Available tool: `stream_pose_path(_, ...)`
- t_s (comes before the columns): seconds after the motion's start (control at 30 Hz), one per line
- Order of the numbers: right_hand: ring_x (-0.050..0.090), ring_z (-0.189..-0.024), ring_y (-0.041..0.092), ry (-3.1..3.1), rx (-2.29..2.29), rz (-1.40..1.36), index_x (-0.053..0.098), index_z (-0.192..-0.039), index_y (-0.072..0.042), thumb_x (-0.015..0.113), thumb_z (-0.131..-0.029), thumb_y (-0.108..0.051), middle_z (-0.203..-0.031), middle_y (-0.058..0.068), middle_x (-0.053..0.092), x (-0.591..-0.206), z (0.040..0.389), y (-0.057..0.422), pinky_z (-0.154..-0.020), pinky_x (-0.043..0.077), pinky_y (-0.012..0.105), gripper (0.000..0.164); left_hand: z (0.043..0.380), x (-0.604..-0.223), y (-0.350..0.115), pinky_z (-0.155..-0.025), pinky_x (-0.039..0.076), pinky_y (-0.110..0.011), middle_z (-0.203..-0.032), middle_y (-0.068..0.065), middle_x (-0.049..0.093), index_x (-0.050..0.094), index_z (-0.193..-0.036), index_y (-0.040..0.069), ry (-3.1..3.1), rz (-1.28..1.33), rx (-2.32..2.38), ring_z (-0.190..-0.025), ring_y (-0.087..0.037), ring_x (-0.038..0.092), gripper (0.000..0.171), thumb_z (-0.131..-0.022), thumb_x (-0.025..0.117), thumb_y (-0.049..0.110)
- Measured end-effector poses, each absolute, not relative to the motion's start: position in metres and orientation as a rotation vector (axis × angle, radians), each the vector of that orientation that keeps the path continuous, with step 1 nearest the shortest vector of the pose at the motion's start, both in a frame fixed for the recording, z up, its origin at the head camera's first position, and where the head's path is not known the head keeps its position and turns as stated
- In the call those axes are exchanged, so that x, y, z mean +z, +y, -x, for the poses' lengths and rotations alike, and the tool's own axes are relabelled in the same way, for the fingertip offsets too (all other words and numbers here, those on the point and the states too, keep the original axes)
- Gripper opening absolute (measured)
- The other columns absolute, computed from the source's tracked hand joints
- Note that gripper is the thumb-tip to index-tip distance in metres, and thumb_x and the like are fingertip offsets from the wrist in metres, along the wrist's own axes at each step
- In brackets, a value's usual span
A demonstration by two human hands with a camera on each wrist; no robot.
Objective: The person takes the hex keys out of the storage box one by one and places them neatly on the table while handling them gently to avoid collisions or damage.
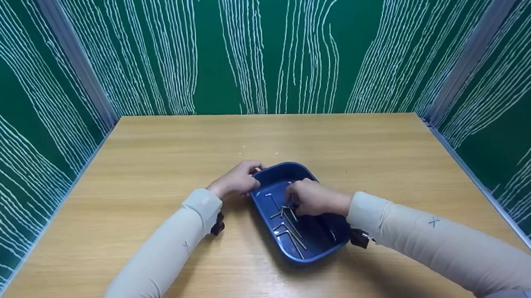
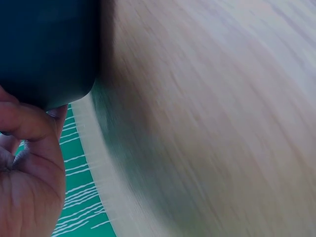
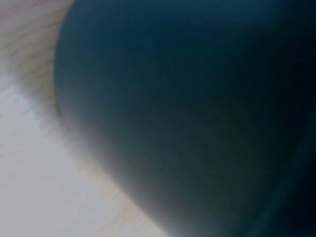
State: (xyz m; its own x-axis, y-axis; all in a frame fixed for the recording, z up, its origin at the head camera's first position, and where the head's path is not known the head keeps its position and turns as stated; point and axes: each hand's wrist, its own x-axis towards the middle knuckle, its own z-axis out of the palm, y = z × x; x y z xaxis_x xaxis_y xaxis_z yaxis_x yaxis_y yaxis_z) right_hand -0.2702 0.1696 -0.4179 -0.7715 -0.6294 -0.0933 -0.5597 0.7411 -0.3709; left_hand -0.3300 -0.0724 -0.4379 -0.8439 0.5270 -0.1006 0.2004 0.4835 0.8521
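A blue plastic tray [image 1: 270, 233] with rounded corners stands slantwise on the table. Several L-shaped metal hex keys [image 1: 289, 231] lie inside it, mostly along its left side. At the far left corner my left hand [image 1: 240, 178] grips the tray's rim; the left wrist view shows the curled fingers [image 2: 34, 126] against the tray's outer wall [image 2: 49, 54]. Reaching in over the right side, my right hand [image 1: 313, 197] has its fingers bent down at a small cluster of hex keys and pinches at them. The fingertips are partly hidden. In the right wrist view the tray wall [image 3: 148, 98] fills most of the picture, blurred.
The wooden table [image 1: 166, 172] extends around the tray. Green panels [image 1: 206, 52] with white wavy lines stand at the back and both sides, joined by grey posts [image 1: 77, 63]. Tiny pale specks lie on the table beyond the tray.
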Motion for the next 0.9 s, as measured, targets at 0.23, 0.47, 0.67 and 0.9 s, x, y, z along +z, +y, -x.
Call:
stream_pose_path(0.23,0.058,-0.068,0.011,2.737,-0.483,1.028,0.076,-0.101,0.000,0.080,-0.076,0.007,-0.075,0.004,0.068,-0.425,0.271,0.171,-0.063,0.050,0.026,0.026,0.329,-0.436,-0.073,-0.048,0.040,-0.023,-0.122,-0.023,0.067,0.065,-0.132,0.002,2.334,-0.603,1.337,-0.054,-0.011,0.049,0.043,-0.093,0.052,-0.008)
stream_pose_path(0.47,0.060,-0.070,0.012,2.726,-0.487,1.040,0.075,-0.102,0.000,0.074,-0.080,0.010,-0.079,0.009,0.072,-0.428,0.270,0.171,-0.062,0.050,0.025,0.024,0.329,-0.438,-0.073,-0.046,0.039,-0.023,-0.119,-0.023,0.068,0.066,-0.130,0.003,2.330,-0.598,1.349,-0.054,-0.011,0.050,0.042,-0.091,0.053,-0.009)
stream_pose_path(0.67,0.061,-0.071,0.011,2.721,-0.480,1.076,0.076,-0.100,-0.001,0.071,-0.082,0.013,-0.081,0.008,0.072,-0.427,0.268,0.173,-0.063,0.052,0.025,0.023,0.329,-0.439,-0.072,-0.048,0.041,-0.022,-0.122,-0.022,0.067,0.066,-0.132,0.006,2.350,-0.591,1.339,-0.057,-0.013,0.051,0.043,-0.093,0.054,-0.008)
stream_pose_path(0.9,0.067,-0.075,0.011,2.704,-0.560,1.142,0.077,-0.100,0.000,0.069,-0.083,0.014,-0.085,0.010,0.076,-0.416,0.267,0.176,-0.068,0.058,0.025,0.023,0.329,-0.438,-0.072,-0.049,0.043,-0.022,-0.118,-0.021,0.067,0.067,-0.132,0.007,2.370,-0.593,1.331,-0.058,-0.013,0.052,0.043,-0.094,0.055,-0.008)
